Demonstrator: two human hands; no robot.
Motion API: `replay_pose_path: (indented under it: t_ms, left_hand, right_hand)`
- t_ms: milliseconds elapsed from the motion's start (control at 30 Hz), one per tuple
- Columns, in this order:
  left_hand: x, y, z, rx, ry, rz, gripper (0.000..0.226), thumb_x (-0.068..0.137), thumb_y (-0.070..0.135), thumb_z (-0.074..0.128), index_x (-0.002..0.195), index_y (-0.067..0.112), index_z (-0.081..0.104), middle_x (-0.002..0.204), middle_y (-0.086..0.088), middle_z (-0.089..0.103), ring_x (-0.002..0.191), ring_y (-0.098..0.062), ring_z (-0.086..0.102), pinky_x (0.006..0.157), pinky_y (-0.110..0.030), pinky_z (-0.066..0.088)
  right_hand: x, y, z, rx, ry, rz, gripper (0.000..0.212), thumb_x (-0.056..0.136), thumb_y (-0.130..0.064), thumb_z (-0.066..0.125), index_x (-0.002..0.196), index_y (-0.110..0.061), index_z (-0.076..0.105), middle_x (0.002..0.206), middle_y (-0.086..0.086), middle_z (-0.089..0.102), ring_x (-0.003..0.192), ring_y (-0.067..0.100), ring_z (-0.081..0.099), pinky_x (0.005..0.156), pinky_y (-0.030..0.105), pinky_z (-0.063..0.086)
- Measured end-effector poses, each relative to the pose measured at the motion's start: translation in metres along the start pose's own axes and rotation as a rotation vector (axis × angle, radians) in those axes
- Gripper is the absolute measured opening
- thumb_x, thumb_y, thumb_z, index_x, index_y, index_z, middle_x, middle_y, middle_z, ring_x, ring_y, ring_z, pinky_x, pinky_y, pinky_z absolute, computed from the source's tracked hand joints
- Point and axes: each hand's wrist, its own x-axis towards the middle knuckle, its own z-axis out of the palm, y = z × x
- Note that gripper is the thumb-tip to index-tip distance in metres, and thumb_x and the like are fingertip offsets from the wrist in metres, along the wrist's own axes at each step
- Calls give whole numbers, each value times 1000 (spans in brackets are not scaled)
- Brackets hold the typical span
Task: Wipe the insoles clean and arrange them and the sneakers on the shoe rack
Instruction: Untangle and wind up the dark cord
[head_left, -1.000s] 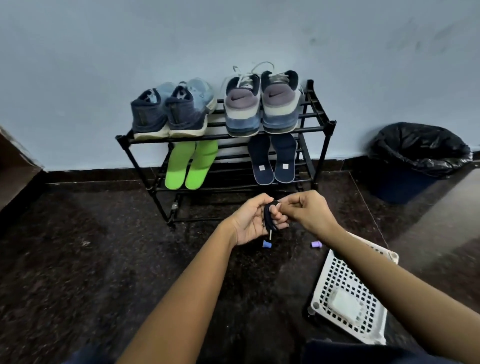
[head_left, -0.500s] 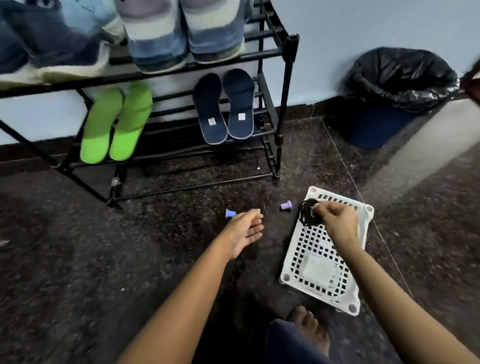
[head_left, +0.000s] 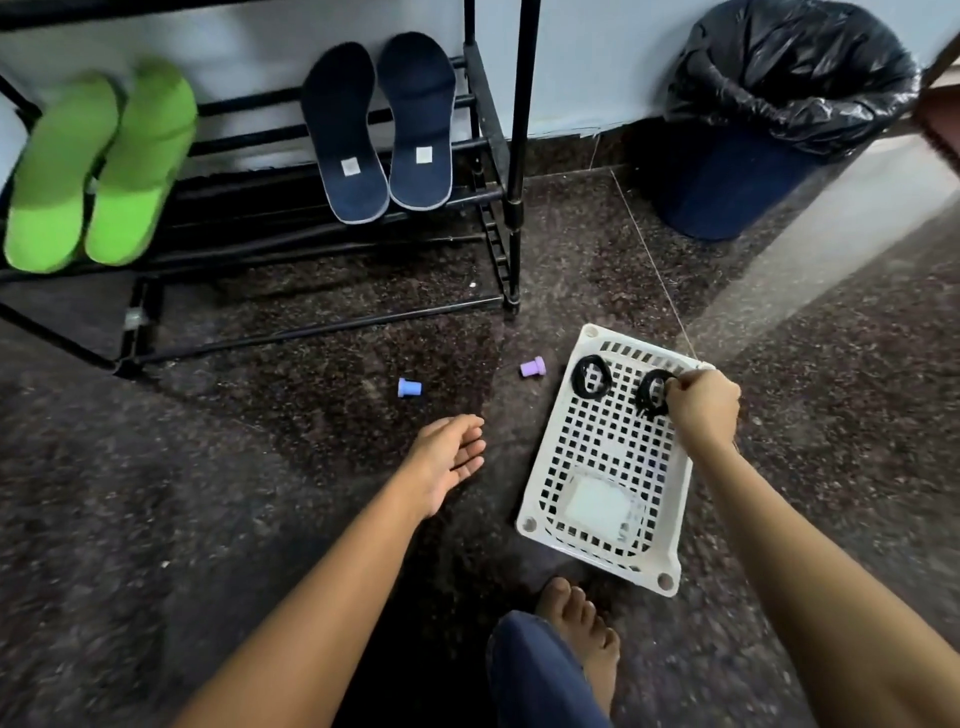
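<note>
Pinching hand: the right hand (head_left: 702, 404) curls its fingertips round a black coil (head_left: 652, 399) (a wound lace, by the look of it) at the far right corner of the white basket (head_left: 541, 499).
Left hand (head_left: 448, 457): palm up, fingers loose and spread, holding nothing, over the floor left of the basket.
Second coil (head_left: 591, 376): lies in the basket's far left corner, apart from the first.
Green insoles (head_left: 98, 166): side by side, sloping, on the left of the shoe rack (head_left: 514, 208).
Navy insoles (head_left: 379, 130): same shelf, to the right, just beside the rack's corner post.
Handling: the insoles look thin, light and floppy; held by the toe they would likely droop, so a pinch across the heel or along the middle edge seems best.
Writing: each navy insole bears a small pale square patch near the heel; nothing on it can be read, and no brand shows.
Floor: a blue peg (head_left: 409, 387) and a purple peg (head_left: 533, 368) lie between rack and basket.
</note>
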Motion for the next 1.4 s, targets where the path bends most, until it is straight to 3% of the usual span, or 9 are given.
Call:
replay_pose_path:
  t_ms: [300, 433, 533, 633, 800, 967, 1033, 1167, 1400]
  left_hand:
    - [11, 0, -13, -41, 52, 27, 7, 94, 18, 59, 95, 14, 64, 88, 3, 60, 82, -10, 57, 74, -24, 50]
    - [16, 1, -19, -68, 86, 44, 7, 94, 17, 59, 89, 16, 63, 87, 3, 59, 81, -9, 56, 71, -22, 50]
    - [18, 0, -20, -82, 99, 48, 8, 95, 18, 57, 91, 16, 63, 91, 2, 59, 83, -9, 57, 72, -22, 50]
    - [18, -2, -20, -98, 98, 53, 8, 95, 18, 58, 90, 17, 64, 94, 1, 60, 86, -10, 57, 72, -22, 51]
    - [16, -4, -15, -84, 106, 71, 8, 95, 18, 58, 90, 17, 63, 95, 1, 61, 87, -10, 58, 72, -22, 51]
    - [15, -8, -14, -60, 107, 71, 9, 96, 17, 56, 90, 18, 63, 92, 2, 61, 85, -9, 57, 76, -23, 50]
    - [15, -10, -13, -58, 100, 65, 11, 96, 15, 56, 88, 18, 63, 91, 2, 61, 84, -9, 57, 75, -23, 50]
    - [14, -14, -11, -45, 78, 58, 10, 96, 15, 56, 88, 18, 62, 90, 3, 61, 81, -8, 57, 75, -22, 49]
    - [12, -18, -6, -14, 62, 61, 12, 96, 15, 55, 87, 19, 63, 88, 3, 61, 82, -7, 57, 76, -22, 49]
  right_hand:
    - [-20, -22, -23, -314, 89, 56, 35, 91, -28, 55, 108, 3, 61, 112, 26, 61, 104, 44, 58, 86, 44, 47]
    - [-42, -37, -22, -152, 227, -256, 27, 90, -15, 51, 110, -5, 65, 108, 22, 64, 100, 39, 57, 81, 41, 47]
    - [-55, -64, 10, -36, 18, -577, 23, 86, -8, 59, 107, -5, 67, 109, 16, 63, 104, 33, 54, 85, 39, 45]
    - [-56, -92, 55, -258, -78, -892, 18, 76, -6, 70, 93, -3, 66, 93, 16, 62, 91, 33, 53, 74, 38, 46]
    - [-57, -102, 93, -740, -63, -920, 31, 93, -7, 36, 119, -8, 53, 119, 12, 57, 114, 32, 45, 91, 39, 36]
    - [-54, -94, 98, -688, -43, -1021, 21, 86, -5, 48, 103, -7, 60, 98, 13, 66, 95, 33, 56, 81, 40, 42]
    - [-61, -95, 84, -347, -21, -982, 11, 82, -3, 54, 91, -6, 60, 85, 13, 65, 81, 33, 55, 70, 39, 41]
    - [-93, -65, 35, 308, 54, -606, 4, 90, -10, 53, 87, -12, 55, 78, 0, 56, 70, 17, 47, 63, 26, 33]
    - [-102, 26, 0, 351, 175, -195, 2, 91, -8, 54, 92, -9, 54, 83, 5, 60, 72, 22, 55, 64, 25, 36]
